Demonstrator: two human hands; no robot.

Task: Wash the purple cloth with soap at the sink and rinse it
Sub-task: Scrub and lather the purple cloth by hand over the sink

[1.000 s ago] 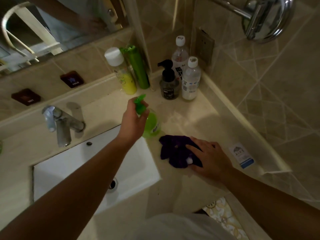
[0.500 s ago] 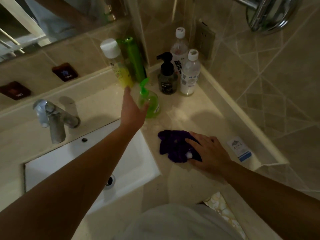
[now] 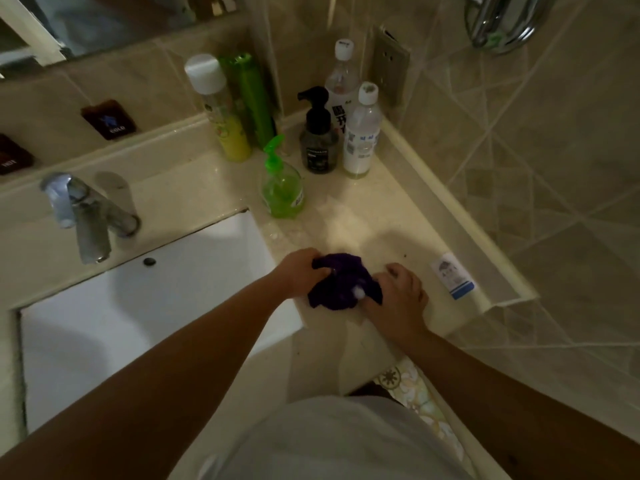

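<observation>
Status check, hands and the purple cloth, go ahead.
Left hand and right hand both grip the purple cloth on the counter. Not in the sink. Nothing in the way.

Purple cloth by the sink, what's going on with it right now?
A person grips the purple cloth with both hands, left hand and right hand, bunching it on the counter right of the sink. A white blob, probably soap, sits on it. The green soap bottle stands untouched behind. No water runs from the tap.

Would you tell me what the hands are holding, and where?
Both hold the cloth: left hand grips its left edge, right hand its right.
</observation>
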